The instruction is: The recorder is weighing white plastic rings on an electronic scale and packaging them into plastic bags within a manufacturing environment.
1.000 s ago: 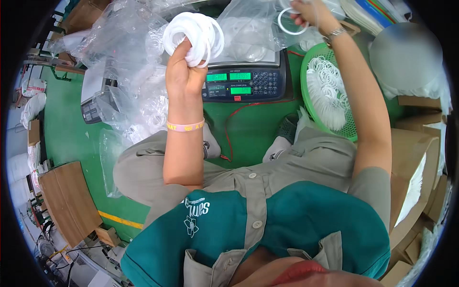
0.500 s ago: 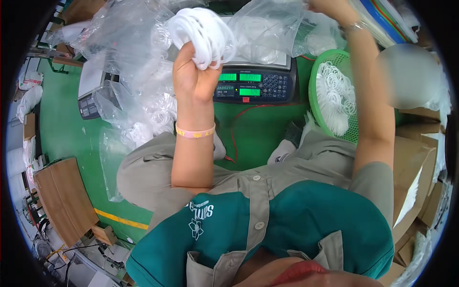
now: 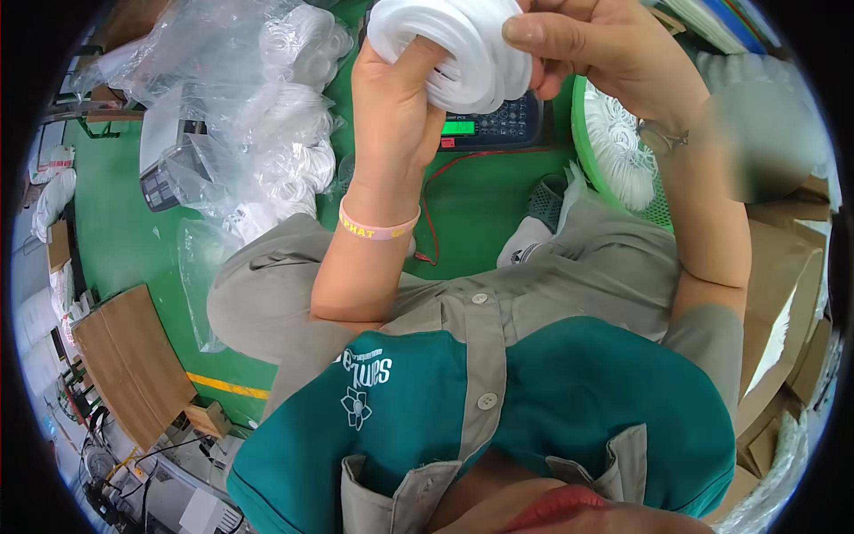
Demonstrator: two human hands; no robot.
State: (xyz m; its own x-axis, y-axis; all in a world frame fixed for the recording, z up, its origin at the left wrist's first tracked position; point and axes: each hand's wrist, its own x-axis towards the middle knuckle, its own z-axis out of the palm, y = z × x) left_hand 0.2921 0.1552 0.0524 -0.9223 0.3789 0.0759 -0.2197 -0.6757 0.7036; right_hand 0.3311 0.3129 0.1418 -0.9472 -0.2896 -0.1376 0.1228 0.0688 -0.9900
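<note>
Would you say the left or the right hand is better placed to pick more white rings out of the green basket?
Probably the right hand: it only touches the ring bundle gripped by the left hand, and the green basket lies on its side.

both hands (image 3: 400, 98) gripping white rings (image 3: 458, 44), scale (image 3: 494, 125) behind

A stack of plain white plastic rings (image 3: 463, 49) is showing bright white against the solid green floor (image 3: 480, 191). A round green mesh basket (image 3: 598, 151) is holding more white rings. A dark grey weighing scale (image 3: 494, 120) is glowing with a green display, and a thin red cable (image 3: 429, 209) is trailing from it. A pale pink wristband (image 3: 378, 229) is carrying yellow lettering. Clear plastic bags (image 3: 258, 107) are showing white contents. Brown cardboard boxes (image 3: 783, 294) are sitting plain and unprinted. A yellow stripe (image 3: 227, 385) is crossing the floor.
</note>
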